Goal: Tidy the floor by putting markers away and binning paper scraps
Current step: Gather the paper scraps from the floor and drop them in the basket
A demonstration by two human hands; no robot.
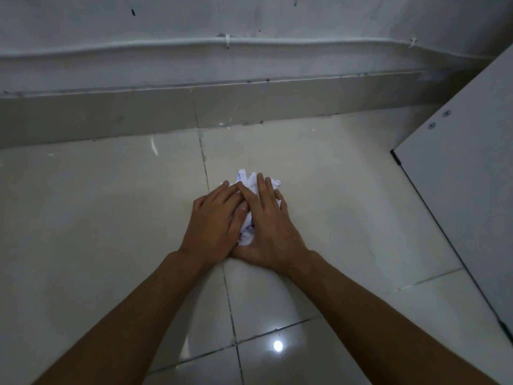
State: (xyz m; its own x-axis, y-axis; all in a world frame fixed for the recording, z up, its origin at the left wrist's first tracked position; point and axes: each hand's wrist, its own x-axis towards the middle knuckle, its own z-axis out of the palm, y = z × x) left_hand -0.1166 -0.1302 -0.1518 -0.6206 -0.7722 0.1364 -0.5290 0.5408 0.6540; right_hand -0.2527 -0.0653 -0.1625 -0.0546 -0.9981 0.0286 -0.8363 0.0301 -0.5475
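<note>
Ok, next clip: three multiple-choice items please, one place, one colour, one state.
1. Where does the crumpled white paper lie? A on the glossy pale tiled floor; B on a shelf; C in a bin.
2. Its writing is: A red; B blue; C green.
3. The left hand and right hand: A both lie flat on it; B one is lifted away; C neither touches it.
1A, tiles surround it; 2B, blue marks at its far edge; 3A, straight fingers cover it.
</note>
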